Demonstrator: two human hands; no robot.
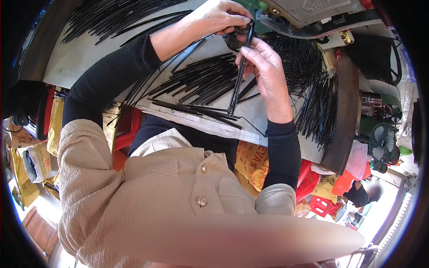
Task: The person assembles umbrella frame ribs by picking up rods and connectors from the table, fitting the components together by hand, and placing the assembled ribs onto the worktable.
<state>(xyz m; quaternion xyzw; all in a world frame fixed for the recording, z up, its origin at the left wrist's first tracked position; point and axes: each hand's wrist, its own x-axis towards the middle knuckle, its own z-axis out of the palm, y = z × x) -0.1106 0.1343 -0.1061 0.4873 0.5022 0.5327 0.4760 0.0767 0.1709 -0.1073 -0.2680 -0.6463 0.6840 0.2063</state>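
A long, thin, glossy black strip (pixel 238 80) is held upright in front of me, slightly tilted. My left hand (pixel 219 17) pinches at its upper end, close under the machine. Lower down, my right hand (pixel 263 62) grips the same strip between thumb and fingers. Its lower end reaches down over the pale table top (pixel 178 105). Between the hands, a dark piece partly hidden by the fingers cannot be made out. Beneath and left of my hands lies a loose pile of similar black strips (pixel 196 82).
A grey machine (pixel 308 13) stands at the far edge. More black strips (pixel 120 15) lie far left, and a tangled heap (pixel 299 62) lies right. Past the table's right edge are a small fan (pixel 383 140) and a red stool (pixel 322 205). Another person (pixel 357 194) is in the background.
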